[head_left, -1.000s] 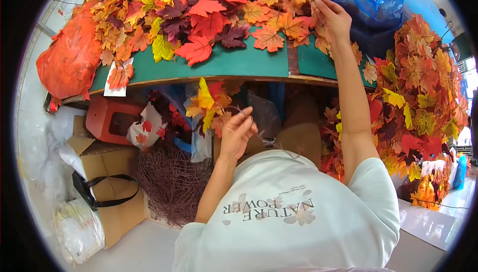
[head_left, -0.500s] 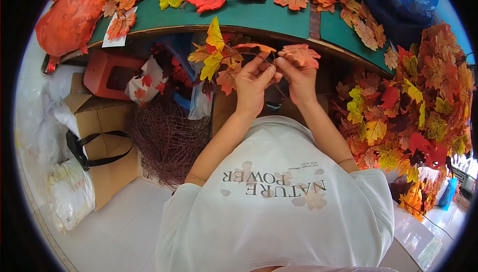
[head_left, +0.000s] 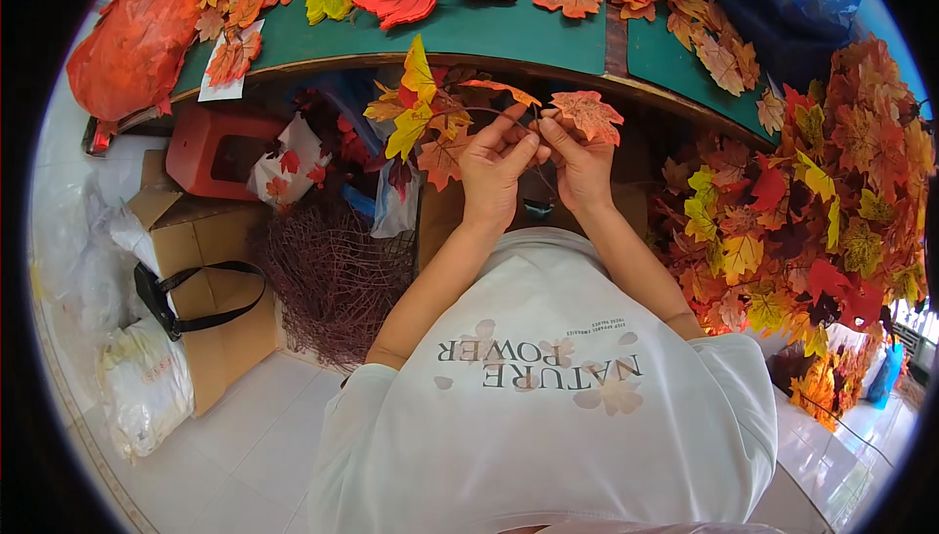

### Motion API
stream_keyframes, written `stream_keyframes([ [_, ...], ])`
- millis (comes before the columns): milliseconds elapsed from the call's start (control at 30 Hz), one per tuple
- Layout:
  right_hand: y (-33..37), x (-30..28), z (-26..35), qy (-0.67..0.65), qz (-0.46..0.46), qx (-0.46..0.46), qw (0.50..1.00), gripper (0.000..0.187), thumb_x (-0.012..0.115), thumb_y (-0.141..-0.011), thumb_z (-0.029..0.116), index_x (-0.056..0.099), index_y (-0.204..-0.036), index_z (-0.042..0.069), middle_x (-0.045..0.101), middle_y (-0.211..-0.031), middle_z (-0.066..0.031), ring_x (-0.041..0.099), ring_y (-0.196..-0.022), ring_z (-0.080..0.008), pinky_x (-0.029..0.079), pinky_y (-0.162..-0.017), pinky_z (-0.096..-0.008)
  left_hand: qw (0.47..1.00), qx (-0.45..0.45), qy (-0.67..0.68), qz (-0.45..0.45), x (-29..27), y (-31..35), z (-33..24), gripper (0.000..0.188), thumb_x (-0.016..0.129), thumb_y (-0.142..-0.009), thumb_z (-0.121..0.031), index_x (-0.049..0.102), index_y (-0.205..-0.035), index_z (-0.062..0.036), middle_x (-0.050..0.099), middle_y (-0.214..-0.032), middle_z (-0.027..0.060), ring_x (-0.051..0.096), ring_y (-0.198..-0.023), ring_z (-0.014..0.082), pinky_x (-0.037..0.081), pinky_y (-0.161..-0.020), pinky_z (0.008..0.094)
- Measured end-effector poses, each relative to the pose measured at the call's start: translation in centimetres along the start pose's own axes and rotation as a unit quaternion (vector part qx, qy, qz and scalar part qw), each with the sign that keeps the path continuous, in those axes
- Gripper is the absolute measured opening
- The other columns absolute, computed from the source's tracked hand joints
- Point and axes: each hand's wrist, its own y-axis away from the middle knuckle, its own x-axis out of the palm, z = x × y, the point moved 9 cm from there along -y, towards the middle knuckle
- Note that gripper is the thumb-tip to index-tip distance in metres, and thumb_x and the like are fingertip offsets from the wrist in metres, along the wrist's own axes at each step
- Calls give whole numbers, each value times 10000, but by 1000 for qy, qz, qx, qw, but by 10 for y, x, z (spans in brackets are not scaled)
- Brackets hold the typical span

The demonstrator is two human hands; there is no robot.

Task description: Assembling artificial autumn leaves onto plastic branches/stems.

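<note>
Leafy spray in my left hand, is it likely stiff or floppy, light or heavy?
The leafy spray is probably light: a small pinch of your left hand seems enough to hold it. It's likely fairly stiff, since its top yellow leaf stands upright. Its thin, jagged leaves may bend or snag if pushed.

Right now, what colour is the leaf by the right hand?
Reddish orange with darker mottling; that leaf shows best in the head view.
</note>
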Motion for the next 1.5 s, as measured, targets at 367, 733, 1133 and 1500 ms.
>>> stream_keyframes([
  [367,4,5,-2,33,11,-34,999,184,659,-792,-4,601,-966,19,626,-883,-25,585,-777,-92,486,-664,-232,999,38,0,-24,-17,-2,3,302,597,-819,50,563,-1118,19,611,-821,66,619,-693,144,538,-645,254],
  [733,-1,4,-30,-92,-24,106,990,120,628,-825,24,607,-943,20,640,-841,-62,628,-742,-135,529,-618,-240,999,26,-37,14,-16,-4,-4,412,612,-810,47,505,-1208,33,620,-846,63,631,-712,121,528,-668,229],
  [1133,3,8,-28,22,33,44,998,120,628,-824,14,599,-941,18,625,-820,-37,582,-677,-96,482,-576,-219,999,33,-20,-5,-25,-4,-2,381,603,-800,75,525,-1171,45,616,-832,71,626,-692,131,526,-648,235],
  [1500,-8,35,-15,324,161,30,932,143,626,-841,77,597,-949,-13,622,-805,-36,593,-662,-86,495,-573,-217,992,6,25,-120,-76,4,9,195,571,-882,-67,551,-1024,65,610,-905,93,633,-762,156,541,-685,257],
])
